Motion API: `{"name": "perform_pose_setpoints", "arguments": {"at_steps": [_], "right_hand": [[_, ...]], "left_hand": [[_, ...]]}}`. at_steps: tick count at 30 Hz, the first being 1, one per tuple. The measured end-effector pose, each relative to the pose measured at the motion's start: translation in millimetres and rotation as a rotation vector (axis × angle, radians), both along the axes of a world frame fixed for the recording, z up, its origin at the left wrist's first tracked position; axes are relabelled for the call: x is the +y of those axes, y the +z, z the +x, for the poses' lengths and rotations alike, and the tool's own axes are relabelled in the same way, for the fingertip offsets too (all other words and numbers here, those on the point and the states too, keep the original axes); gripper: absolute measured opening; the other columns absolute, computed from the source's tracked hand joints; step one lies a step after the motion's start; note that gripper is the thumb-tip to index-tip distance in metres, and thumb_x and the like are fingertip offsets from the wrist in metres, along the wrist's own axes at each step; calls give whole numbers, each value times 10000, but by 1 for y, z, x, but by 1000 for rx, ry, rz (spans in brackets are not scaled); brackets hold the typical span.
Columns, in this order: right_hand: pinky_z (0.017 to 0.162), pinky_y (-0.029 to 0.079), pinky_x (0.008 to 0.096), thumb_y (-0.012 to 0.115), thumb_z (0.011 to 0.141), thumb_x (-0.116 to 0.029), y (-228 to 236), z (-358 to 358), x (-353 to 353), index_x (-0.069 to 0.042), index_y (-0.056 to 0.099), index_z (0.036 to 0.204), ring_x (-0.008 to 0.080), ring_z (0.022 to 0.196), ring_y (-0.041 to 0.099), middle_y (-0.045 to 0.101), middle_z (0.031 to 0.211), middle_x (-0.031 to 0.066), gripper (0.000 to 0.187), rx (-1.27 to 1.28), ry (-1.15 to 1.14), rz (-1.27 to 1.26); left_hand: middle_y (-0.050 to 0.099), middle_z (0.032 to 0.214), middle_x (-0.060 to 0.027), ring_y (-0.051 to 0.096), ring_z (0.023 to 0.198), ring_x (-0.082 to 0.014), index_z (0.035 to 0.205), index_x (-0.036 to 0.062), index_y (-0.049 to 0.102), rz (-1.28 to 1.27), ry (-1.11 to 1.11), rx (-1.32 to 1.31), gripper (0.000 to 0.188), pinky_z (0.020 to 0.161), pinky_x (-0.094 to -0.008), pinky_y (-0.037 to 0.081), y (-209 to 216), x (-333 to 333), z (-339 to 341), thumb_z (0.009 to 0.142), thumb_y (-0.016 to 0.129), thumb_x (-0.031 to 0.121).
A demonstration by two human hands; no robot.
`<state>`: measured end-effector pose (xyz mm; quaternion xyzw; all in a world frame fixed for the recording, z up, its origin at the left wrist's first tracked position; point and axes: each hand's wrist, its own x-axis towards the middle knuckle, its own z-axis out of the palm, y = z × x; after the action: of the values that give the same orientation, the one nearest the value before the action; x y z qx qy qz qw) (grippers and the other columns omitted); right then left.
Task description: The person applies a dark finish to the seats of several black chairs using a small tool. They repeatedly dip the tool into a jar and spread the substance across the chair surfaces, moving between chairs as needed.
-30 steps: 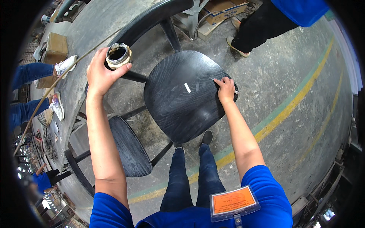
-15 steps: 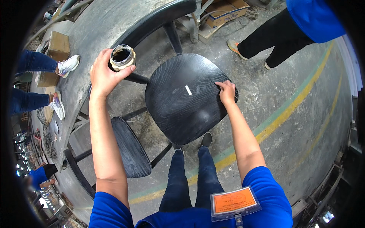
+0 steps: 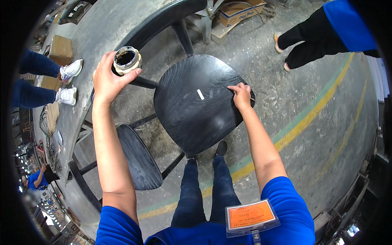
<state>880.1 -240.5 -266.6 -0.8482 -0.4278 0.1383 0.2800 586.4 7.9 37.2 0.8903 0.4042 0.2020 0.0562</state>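
Observation:
My left hand (image 3: 109, 79) is wrapped round a small open jar (image 3: 127, 59) with a pale, smeared rim and dark stuff inside. It holds the jar upright beside the backrest (image 3: 153, 26) of a black wooden chair. The chair's black seat (image 3: 192, 116), with visible grain, lies in front of me. Bent fingers of my right hand (image 3: 242, 96) are closed, their tips at the seat's right part. Whatever they pinch, if anything, is too small to name. A short white stick (image 3: 200, 94) rests on the seat, left of that hand.
A second black chair (image 3: 139, 159) stands at lower left, close to my left forearm. Two people's legs (image 3: 41, 65) are at the left; another person in black trousers (image 3: 312, 38) is at upper right. Cardboard boxes (image 3: 241, 13) sit at the back. A yellow floor line (image 3: 302, 132) curves along the right.
The person at upper right has stepped further right, and one foot at the left has shifted. Both my hands keep nearly the same place, in the same hold.

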Motion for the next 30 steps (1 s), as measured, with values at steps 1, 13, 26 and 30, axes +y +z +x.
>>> {"name": "perform_pose_setpoints", "arguments": {"at_steps": [1,13,26,30], "right_hand": [[863,469,379,598,855,-56,0,1,0,-258,775,921,277,970,505,597,903,-2,276,-2,24,-6],[880,461,364,593,851,-42,2,-6,-1,-247,777,929,282,967,501,600,912,26,286,38,9,-38],[868,465,363,600,849,-51,5,6,-12,-230,777,923,273,958,501,592,899,12,263,20,3,-13],[867,465,362,605,840,-50,4,6,-12,-232,776,917,272,956,501,593,896,13,262,26,-17,-22]], "left_hand": [[644,1144,-112,629,1045,-313,1087,33,654,13,19,-7,685,894,-404,487,-1,1,0,578,846,450],[619,1205,-163,615,1110,-322,1186,-38,588,-10,19,63,767,948,-377,469,5,-5,1,629,847,421],[618,1199,-161,616,1099,-318,1170,-24,600,-39,4,42,728,935,-378,468,5,-6,1,636,845,406],[619,1192,-148,607,1102,-321,1152,-14,610,-8,2,34,727,933,-394,466,1,-4,0,619,846,420]]}}
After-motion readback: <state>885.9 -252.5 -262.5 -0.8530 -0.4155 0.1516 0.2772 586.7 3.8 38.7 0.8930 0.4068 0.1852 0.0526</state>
